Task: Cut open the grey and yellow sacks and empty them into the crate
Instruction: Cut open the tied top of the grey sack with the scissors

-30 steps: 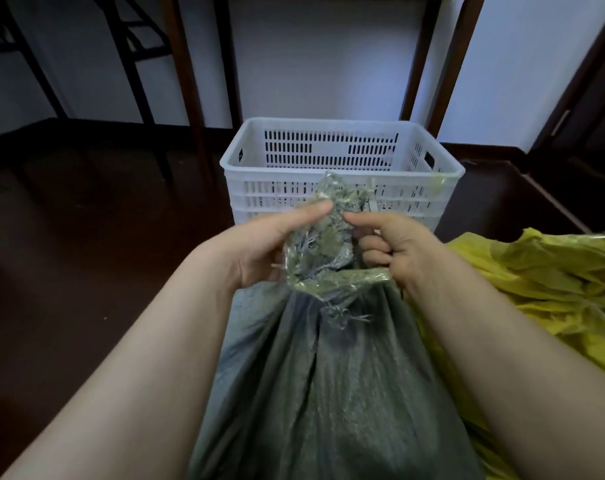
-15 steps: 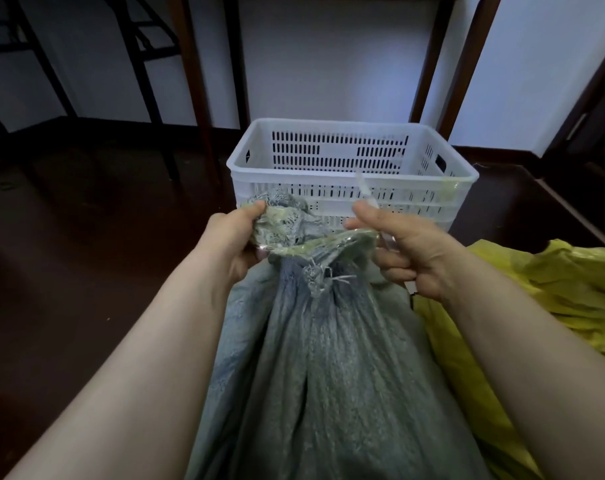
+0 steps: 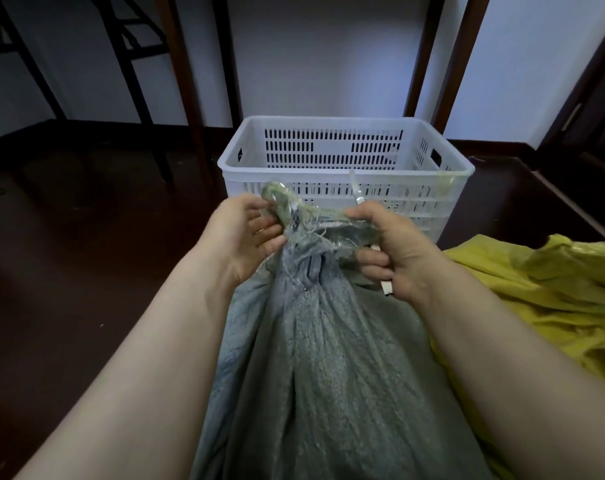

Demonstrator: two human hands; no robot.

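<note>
A grey woven sack (image 3: 329, 358) stands right in front of me, its neck (image 3: 306, 220) bunched and wrapped in clear tape with frayed threads. My left hand (image 3: 245, 237) grips the bunched top on the left side. My right hand (image 3: 394, 251) is curled round a small knife (image 3: 356, 190); its blade sticks up above the thumb and its white end shows below the fingers. The right thumb presses on the taped neck. A crumpled yellow sack (image 3: 543, 299) lies to the right of the grey one. The white slotted crate (image 3: 329, 171) stands just beyond the hands and looks empty.
Dark wooden floor surrounds the sacks and crate. Dark table or chair legs (image 3: 186, 88) stand behind and left of the crate against a pale wall. A dark raised edge (image 3: 564, 202) runs along the floor on the right.
The bunched top stood upright between both hands; now it is bent over to the left in my left hand, and my right hand has shifted right along the taped neck.
</note>
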